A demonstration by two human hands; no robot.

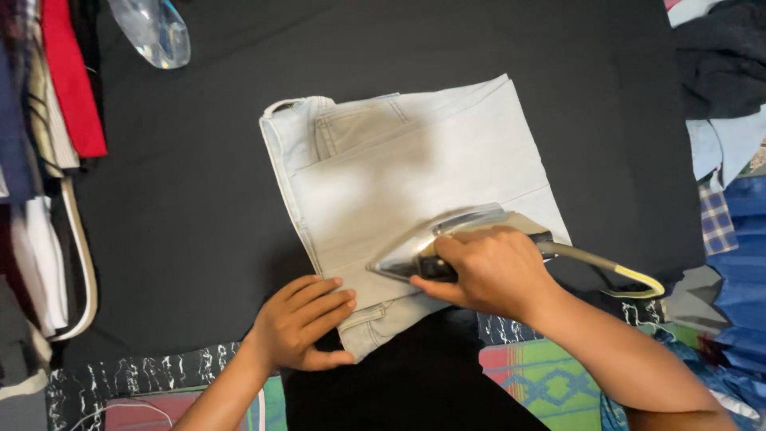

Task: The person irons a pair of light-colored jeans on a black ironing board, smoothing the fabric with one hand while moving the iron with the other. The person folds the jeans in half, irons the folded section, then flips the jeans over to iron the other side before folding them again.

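A pair of folded light-blue jeans (415,183) lies flat in the middle of a black cloth (183,199) that covers the bench, waistband and pocket toward the left and far side, the folded legs stacked into a neat rectangle — a shape that gives one even face to press. On its near right part sits a metal iron (447,239), nose pointing left, its sole flat on the denim. The right hand (495,271) is wrapped over the iron's handle, fingers curled fully closed around it, wrist low, so the weight bears straight down on the fabric. The iron's pale cord (614,271) trails off to the right, clear of the garment, where it cannot drag across the pressed part.

The left hand (307,319) lies palm-down at the near left corner of the jeans, fingers straight and together, holding nothing — it only pins the edge, which looks meant to keep the fold from sliding under the iron's push.

Around the black cloth: hanging or stacked clothes (56,96) in red, white and dark tones along the left edge, a clear plastic object (155,32) at the far left, a heap of blue and checked garments (726,160) on the right, and a patterned green and pink mat (550,375) showing at the near side.
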